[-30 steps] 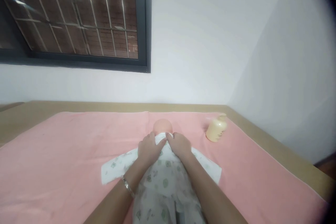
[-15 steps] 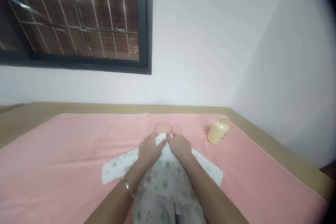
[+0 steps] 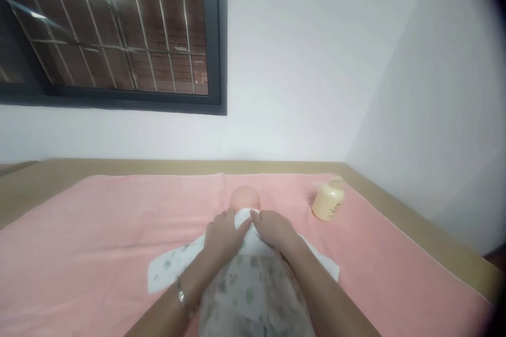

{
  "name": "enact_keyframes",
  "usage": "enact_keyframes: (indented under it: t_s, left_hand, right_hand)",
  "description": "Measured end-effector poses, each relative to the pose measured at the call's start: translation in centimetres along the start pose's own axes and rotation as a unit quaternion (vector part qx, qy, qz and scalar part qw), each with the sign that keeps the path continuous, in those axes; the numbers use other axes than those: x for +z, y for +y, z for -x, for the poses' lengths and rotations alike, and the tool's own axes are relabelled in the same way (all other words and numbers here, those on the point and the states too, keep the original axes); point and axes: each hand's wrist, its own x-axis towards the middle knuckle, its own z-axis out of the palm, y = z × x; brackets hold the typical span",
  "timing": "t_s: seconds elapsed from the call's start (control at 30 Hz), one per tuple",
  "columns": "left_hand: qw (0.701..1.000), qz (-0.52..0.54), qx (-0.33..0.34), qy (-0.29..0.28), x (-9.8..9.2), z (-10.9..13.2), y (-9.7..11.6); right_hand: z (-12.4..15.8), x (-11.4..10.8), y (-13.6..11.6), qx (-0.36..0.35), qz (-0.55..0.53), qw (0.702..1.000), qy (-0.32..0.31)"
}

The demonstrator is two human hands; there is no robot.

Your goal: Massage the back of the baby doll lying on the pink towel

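Observation:
A baby doll lies on its back on a pink blanket [image 3: 98,231], its bare head [image 3: 245,198] pointing toward the far wall. It wears a white garment [image 3: 245,284] with small green prints, sleeves spread to both sides. My left hand [image 3: 223,236] and my right hand [image 3: 276,229] rest side by side on the doll's chest just below the neck. The fingertips of both hands pinch the garment's collar, fingers curled. A bracelet sits on my left wrist.
A pale yellow bottle [image 3: 327,202] stands on the blanket at the right of the doll's head. The blanket covers a tan surface [image 3: 435,242] set into a corner of white walls. A dark-framed window [image 3: 118,31] is at the upper left.
Both hands have stayed at the collar, shifting slightly. The view has tipped a little, so the doll and hands sit lower in the picture.

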Motion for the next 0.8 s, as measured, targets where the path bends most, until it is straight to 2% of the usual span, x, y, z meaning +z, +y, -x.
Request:
enact_keyframes:
  t_s: [0.13,0.2,0.3,0.4,0.53,0.7,0.8]
  left_hand:
    - [1.0,0.007,-0.006,-0.02,-0.5,0.1,0.0]
    - [1.0,-0.018,-0.002,-0.025,-0.7,0.3,0.3]
    - [0.996,-0.081,0.026,-0.019,-0.9,1.2,1.0]
    - [0.99,-0.138,0.04,-0.014,-1.0,2.2,1.8]
    - [0.99,-0.136,0.024,-0.025,-1.4,2.1,1.8]
    - [0.996,0.011,-0.021,-0.084,-1.9,0.6,0.3]
    - [0.997,-0.037,-0.015,-0.06,-1.8,1.1,0.8]
  right_hand:
    - [2.1,-0.8,-0.2,-0.114,0.101,0.988,-0.007]
    - [2.4,-0.7,-0.2,-0.145,0.115,0.983,-0.002]
    - [1.2,-0.4,0.1,-0.079,0.032,0.996,-0.003]
    - [-0.5,-0.3,0.8,-0.014,-0.05,0.998,-0.034]
    - [-0.6,-0.5,1.1,-0.021,-0.048,0.997,-0.05]
    - [2.2,-1.4,-0.1,-0.063,0.007,0.998,-0.017]
    - [2.3,-1.5,-0.2,-0.053,-0.003,0.998,-0.018]
